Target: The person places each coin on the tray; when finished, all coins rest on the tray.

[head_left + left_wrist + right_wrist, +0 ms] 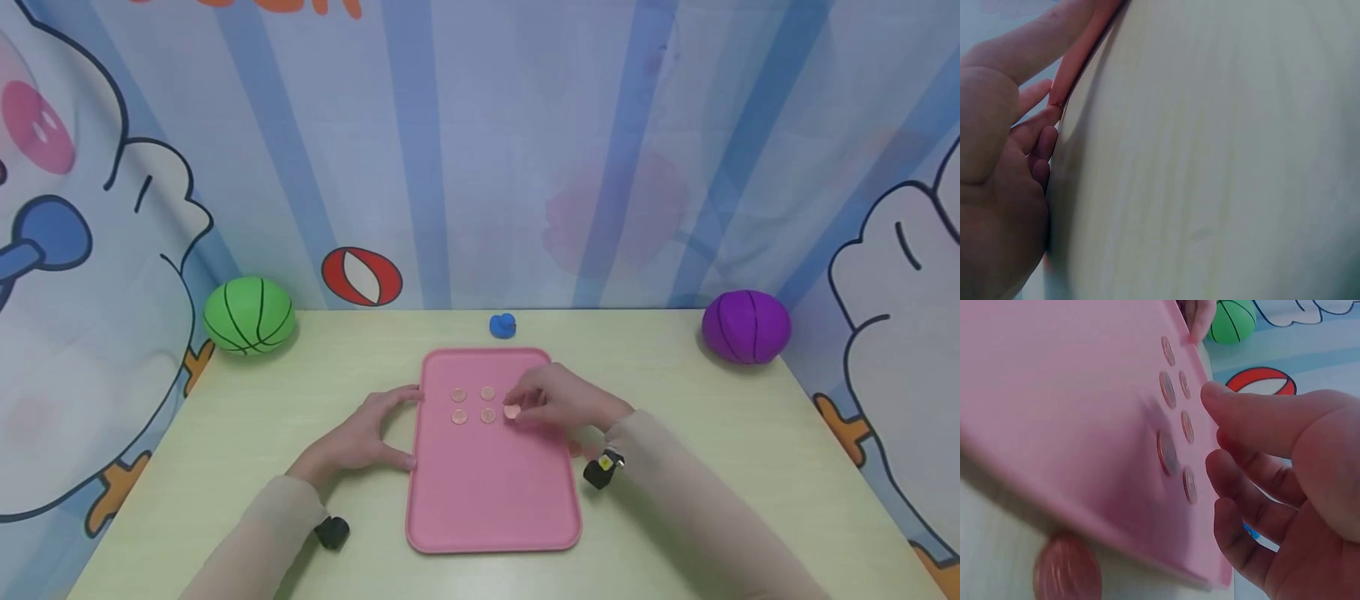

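A pink tray (495, 508) lies on the table with small copper-coloured coins on it. My left hand (363, 437) rests at its left side, thumb and fingers spread, tips against the edge. In the left wrist view that hand (997, 162) reaches along the tray's rim (1075, 69). My right hand (562, 398) is over the tray's right part, fingertips close by a coin (512, 412). From the right wrist, this coin (1167, 452) lies among several others in two rows, and the right hand (1272, 469) shows loosely bent fingers with a gap to the thumb.
Another coin (1067, 569) lies on the table just outside the tray's right edge. A blue rubber duck (502, 326) stands behind the tray. A green ball (250, 316) sits at the back left, a purple ball (746, 327) at the back right, before a printed curtain (487, 167).
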Demonstrator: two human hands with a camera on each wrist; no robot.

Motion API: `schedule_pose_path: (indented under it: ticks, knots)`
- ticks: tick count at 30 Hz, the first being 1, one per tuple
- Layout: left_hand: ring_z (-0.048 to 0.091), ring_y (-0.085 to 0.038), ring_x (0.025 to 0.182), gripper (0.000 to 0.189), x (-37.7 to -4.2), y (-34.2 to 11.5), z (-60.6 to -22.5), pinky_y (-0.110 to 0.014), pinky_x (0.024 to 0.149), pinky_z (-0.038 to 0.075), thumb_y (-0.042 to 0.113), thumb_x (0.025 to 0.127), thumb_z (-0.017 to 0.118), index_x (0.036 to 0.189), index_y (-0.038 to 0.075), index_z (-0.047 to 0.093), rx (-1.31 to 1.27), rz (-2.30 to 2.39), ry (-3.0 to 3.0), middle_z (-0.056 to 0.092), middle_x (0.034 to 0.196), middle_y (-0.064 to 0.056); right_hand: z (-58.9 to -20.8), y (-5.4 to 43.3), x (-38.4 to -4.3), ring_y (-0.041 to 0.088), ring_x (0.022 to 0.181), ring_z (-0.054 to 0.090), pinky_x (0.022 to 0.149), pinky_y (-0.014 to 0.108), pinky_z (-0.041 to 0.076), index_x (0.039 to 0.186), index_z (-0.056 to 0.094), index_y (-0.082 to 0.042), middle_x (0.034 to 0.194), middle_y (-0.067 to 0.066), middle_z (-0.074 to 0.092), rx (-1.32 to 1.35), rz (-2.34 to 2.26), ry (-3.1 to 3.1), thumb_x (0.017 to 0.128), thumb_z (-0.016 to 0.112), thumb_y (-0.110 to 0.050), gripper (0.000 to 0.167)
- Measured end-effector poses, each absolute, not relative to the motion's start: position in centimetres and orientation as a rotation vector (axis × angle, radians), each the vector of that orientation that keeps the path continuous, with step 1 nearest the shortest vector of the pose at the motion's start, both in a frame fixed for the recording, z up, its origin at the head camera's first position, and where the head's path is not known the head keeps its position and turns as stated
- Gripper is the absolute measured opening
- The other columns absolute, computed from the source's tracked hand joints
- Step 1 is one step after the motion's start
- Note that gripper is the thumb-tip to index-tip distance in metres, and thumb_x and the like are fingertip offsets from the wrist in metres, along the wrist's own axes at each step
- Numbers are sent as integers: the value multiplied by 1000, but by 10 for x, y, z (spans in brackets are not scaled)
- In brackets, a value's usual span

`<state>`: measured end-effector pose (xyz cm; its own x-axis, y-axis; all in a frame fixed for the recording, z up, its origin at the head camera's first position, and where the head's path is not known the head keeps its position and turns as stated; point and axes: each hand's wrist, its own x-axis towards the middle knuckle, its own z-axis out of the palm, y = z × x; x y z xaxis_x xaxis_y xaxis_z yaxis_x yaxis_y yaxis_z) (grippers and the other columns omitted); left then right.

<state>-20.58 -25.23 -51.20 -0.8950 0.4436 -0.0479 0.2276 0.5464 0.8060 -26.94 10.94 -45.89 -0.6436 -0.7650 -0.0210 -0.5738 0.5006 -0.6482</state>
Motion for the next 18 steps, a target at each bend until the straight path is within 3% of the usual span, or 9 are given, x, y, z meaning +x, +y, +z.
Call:
schedule_pose_path:
  ticks: [18]
  knots:
    - [25,-39,155,104,-206,-253,-512,-71,124,17,35,69,99,157,23,46,576,1260,2550,37,168,-4,-471,54,-251,8,84,60,80,25,52,112,82,-15,90,-8,67,-1297,-696,2511,95,80,-23,19]
